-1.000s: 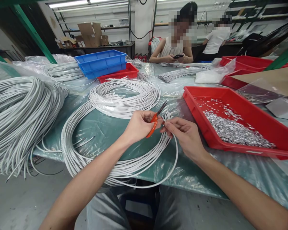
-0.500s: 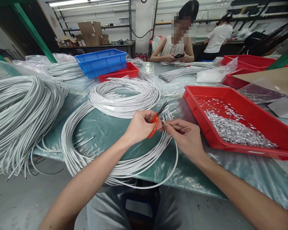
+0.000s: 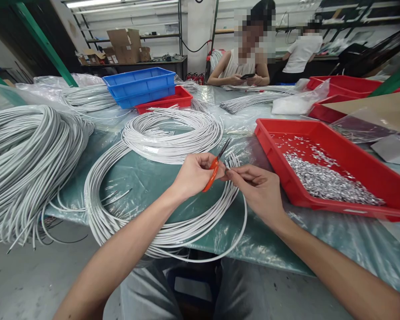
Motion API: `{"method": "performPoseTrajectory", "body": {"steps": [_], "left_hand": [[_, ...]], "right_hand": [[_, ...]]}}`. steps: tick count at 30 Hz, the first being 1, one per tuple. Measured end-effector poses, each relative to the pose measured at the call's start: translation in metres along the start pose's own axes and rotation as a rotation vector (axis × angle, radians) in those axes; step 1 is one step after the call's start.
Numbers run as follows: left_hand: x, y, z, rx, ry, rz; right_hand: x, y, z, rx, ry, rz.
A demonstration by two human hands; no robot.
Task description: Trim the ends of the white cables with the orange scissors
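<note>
The right hand (image 3: 257, 183) pinches between thumb and forefinger what looks like the tip of a white cable (image 3: 246, 218); fingers hide most of it. The left hand (image 3: 200, 173) is curled around orange scissors (image 3: 212, 174), its fingertips meeting the right's at that tip. The scissors' blades point up and away, clear of the cable; whether the left fingertips also grip it, I cannot tell.

At the pinch, the tip seems to lie crosswise between the hands. From there the cable drops beside the right hand, the nearer one, then bows toward the wearer and sweeps left along the near coil (image 3: 200, 227). Other cable ends (image 3: 233, 159) stand just beyond the fingertips. Farther off lies the rear coil (image 3: 173, 152); right of the right hand, a red tray (image 3: 280, 189) holds metal bits (image 3: 323, 182).
</note>
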State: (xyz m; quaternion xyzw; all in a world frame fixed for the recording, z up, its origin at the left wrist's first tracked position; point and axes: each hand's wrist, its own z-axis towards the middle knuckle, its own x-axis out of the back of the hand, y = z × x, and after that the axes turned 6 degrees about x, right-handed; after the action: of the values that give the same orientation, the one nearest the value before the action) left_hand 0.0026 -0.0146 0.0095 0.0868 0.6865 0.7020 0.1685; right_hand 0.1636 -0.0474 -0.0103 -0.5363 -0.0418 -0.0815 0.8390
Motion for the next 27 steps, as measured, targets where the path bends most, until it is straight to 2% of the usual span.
{"method": "performPoseTrajectory", "body": {"steps": [12, 20, 27], "left_hand": [[0.0028, -0.0031, 0.0018, -0.002, 0.034, 0.052], [0.0018, -0.0029, 0.0002, 0.001, 0.041, 0.056], [-0.0005, -0.0030, 0.0005, 0.014, 0.055, 0.058]], "right_hand": [[0.0007, 0.0010, 0.0017, -0.007, -0.066, 0.021], [0.0004, 0.0010, 0.0009, 0.002, -0.041, 0.019], [-0.0029, 0.0006, -0.0020, 0.053, 0.002, -0.091]]}}
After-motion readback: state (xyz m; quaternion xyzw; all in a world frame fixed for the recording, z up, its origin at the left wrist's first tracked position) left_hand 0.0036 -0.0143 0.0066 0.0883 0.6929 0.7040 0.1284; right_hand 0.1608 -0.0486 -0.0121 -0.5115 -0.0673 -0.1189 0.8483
